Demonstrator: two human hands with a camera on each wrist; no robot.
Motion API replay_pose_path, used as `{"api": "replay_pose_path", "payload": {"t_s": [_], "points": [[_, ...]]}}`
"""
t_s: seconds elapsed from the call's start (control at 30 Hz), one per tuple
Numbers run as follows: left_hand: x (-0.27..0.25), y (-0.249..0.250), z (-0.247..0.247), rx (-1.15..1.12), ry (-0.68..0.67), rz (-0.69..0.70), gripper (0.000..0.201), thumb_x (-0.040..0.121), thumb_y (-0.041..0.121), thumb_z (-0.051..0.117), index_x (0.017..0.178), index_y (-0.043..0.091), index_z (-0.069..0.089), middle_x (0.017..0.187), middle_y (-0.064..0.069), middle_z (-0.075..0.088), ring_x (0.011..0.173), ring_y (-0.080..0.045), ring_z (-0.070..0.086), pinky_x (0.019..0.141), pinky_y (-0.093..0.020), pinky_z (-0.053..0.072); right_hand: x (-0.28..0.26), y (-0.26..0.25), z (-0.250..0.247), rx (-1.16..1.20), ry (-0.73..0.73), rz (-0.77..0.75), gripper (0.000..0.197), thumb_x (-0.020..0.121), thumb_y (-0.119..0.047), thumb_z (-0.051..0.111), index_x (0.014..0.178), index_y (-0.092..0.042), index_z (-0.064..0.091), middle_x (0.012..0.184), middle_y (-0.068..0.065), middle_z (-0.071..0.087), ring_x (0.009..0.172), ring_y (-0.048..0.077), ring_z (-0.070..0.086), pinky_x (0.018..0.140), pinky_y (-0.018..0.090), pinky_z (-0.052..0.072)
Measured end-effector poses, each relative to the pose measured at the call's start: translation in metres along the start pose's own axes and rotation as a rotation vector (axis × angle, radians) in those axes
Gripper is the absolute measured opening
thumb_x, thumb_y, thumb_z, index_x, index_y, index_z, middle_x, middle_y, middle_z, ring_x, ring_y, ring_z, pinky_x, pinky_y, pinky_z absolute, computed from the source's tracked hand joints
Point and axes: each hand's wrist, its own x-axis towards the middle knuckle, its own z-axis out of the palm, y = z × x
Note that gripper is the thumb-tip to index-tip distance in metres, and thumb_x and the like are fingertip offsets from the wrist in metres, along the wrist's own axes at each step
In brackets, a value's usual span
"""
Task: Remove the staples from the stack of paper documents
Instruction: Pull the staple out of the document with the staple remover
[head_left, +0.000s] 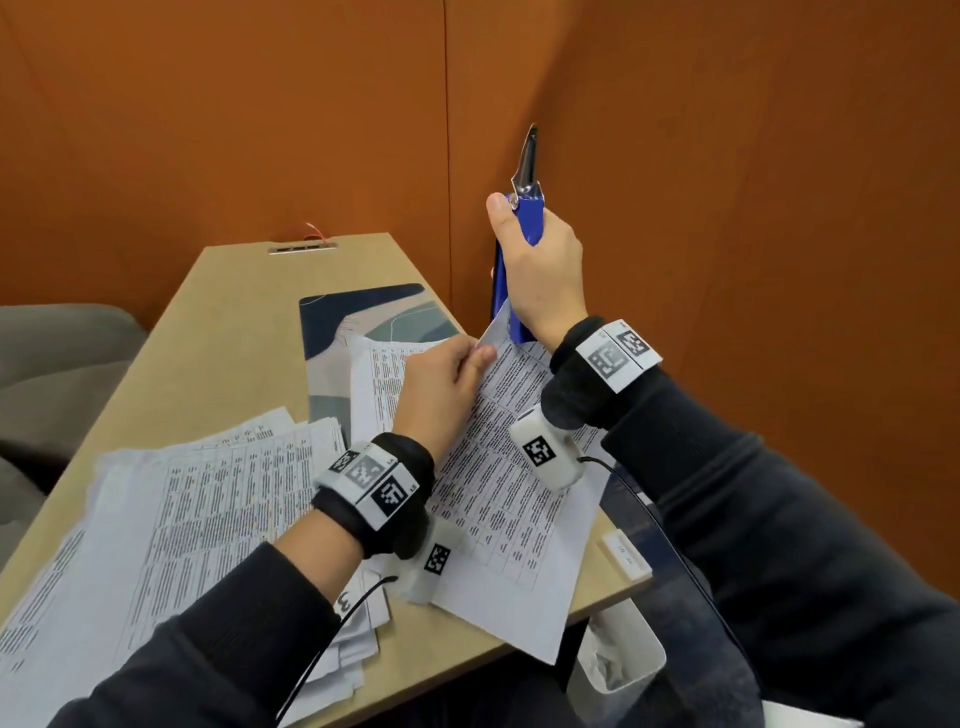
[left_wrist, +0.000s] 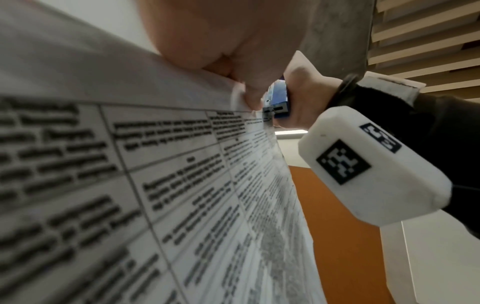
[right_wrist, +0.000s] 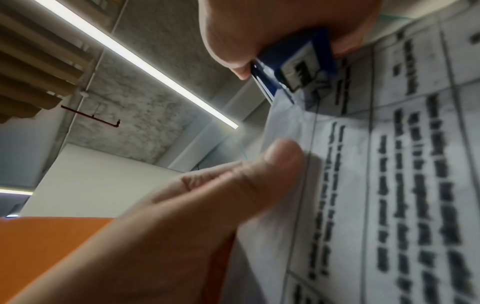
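Note:
My right hand grips a blue staple remover upright, its metal tip pointing up at the orange wall. The tool's lower end meets the top corner of a printed document, which is lifted off the table. My left hand pinches that same corner just left of the tool, thumb on the printed face. In the left wrist view the fingertips sit right against the blue tool. No staple can be made out.
A loose stack of printed sheets covers the near left of the wooden table. A patterned mat lies behind the papers. A white bin stands below the table's right edge. A grey seat is at the left.

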Motion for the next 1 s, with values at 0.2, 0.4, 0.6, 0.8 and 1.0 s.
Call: {"api": "replay_pose_path", "payload": {"t_s": [0.2, 0.4, 0.6, 0.8, 1.0], "points": [[-0.003, 0.01, -0.004, -0.205, -0.094, -0.123, 0.053, 0.078, 0.045, 0.072, 0.119, 0.019, 0.05, 0.11, 0.013, 0.059, 0.1, 0.001, 0.054, 0.081, -0.013, 0.042, -0.008, 0.003, 0.003, -0.034, -0.055, -0.033, 0.041, 0.099, -0.038, 0.052, 0.062, -0.023, 0.042, 0.056, -0.011, 0.043, 0.052, 0.006, 0.041, 0.057, 0.023, 0.036], [0.002, 0.01, -0.002, -0.2, -0.055, -0.077, 0.04, 0.081, 0.042, 0.071, 0.11, 0.017, 0.059, 0.099, 0.006, 0.067, 0.091, -0.004, 0.061, 0.075, -0.016, 0.046, -0.016, 0.001, 0.01, 0.042, -0.066, 0.018, 0.038, 0.097, -0.04, 0.055, 0.064, -0.024, 0.045, 0.059, -0.006, 0.05, 0.059, 0.021, 0.055, 0.063, 0.034, 0.046], [0.002, 0.001, -0.001, -0.237, 0.005, -0.059, 0.03, 0.083, 0.032, 0.071, 0.106, 0.016, 0.06, 0.095, 0.006, 0.068, 0.087, -0.003, 0.062, 0.074, -0.016, 0.049, -0.028, 0.02, 0.01, 0.019, -0.213, 0.122, 0.04, 0.091, -0.041, 0.065, 0.063, -0.018, 0.047, 0.057, -0.006, 0.049, 0.05, 0.005, 0.045, 0.052, 0.013, 0.04], [0.004, -0.001, 0.002, -0.223, -0.021, -0.07, 0.029, 0.085, 0.03, 0.068, 0.107, 0.014, 0.057, 0.092, 0.003, 0.066, 0.081, -0.005, 0.06, 0.068, -0.014, 0.047, -0.024, 0.027, 0.016, 0.077, -0.168, 0.137, 0.042, 0.092, -0.04, 0.063, 0.062, -0.015, 0.046, 0.055, -0.006, 0.046, 0.05, 0.008, 0.044, 0.053, 0.017, 0.039], [-0.001, -0.043, -0.009, -0.022, -0.484, -0.338, 0.039, 0.09, 0.005, 0.053, 0.125, 0.019, 0.04, 0.115, -0.004, 0.061, 0.09, -0.012, 0.062, 0.07, -0.022, 0.05, -0.009, 0.053, 0.009, 0.167, 0.045, 0.364, 0.034, 0.093, -0.048, 0.057, 0.071, -0.023, 0.052, 0.064, -0.007, 0.053, 0.06, 0.013, 0.053, 0.068, 0.034, 0.049]]}}
